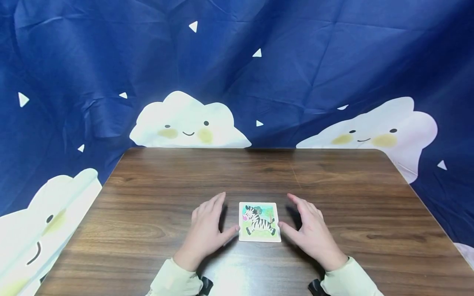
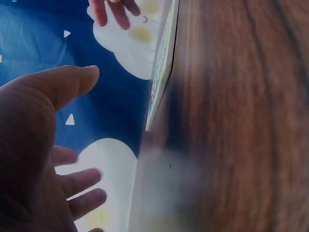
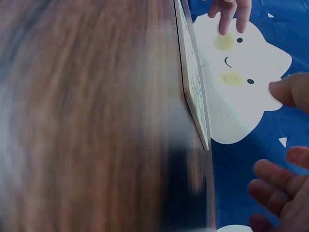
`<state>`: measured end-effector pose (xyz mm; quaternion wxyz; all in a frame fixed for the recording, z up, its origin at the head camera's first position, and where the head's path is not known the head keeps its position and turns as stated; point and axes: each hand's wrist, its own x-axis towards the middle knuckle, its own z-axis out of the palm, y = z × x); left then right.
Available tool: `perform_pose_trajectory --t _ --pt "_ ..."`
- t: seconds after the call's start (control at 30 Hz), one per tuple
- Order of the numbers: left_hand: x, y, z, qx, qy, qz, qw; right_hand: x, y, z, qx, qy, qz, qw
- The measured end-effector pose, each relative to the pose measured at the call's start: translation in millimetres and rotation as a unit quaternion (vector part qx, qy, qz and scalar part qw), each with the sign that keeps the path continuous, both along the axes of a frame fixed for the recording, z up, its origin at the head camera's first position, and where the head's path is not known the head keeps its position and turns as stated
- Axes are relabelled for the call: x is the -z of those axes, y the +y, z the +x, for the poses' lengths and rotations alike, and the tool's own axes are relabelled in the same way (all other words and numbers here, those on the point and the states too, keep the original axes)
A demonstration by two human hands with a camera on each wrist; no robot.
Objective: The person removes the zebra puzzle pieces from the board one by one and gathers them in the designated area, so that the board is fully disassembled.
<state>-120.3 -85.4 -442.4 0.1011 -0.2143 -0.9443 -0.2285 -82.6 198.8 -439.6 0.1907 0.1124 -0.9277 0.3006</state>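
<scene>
A thin square board with a zebra picture (image 1: 260, 222) lies flat on the wooden table (image 1: 155, 222), its pale edge framing the print. To its left is my left hand (image 1: 207, 230), fingers extended and thumb pointing at the board. On the other side, my right hand (image 1: 310, 230) mirrors it, fingers spread and thumb toward the board's right edge. Both wrist views show the thumbs held off the board, with nothing in either palm. Seen from the left wrist, the board (image 2: 163, 63) appears edge-on; the right wrist view catches its side (image 3: 192, 77) too.
Behind the table hangs a dark blue curtain (image 1: 281, 82) printed with white triangles and smiling clouds (image 1: 189, 123). The table's far edge meets this cloth. Pale sleeves (image 1: 177, 279) and black wrist straps (image 1: 205, 285) show at the bottom.
</scene>
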Motion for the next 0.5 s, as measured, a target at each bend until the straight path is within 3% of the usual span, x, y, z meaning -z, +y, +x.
perform_pose_trajectory --t 0.37,0.5 --pt "4.8 33.8 -1.5 0.102 -0.064 -0.035 0.9921 3.0 10.8 28.3 0.089 -0.073 0.019 0.993" --pt "9.4 67.6 1.6 0.19 -0.081 -0.027 0.9781 1.6 23.8 72.1 0.172 -0.097 0.012 0.98"
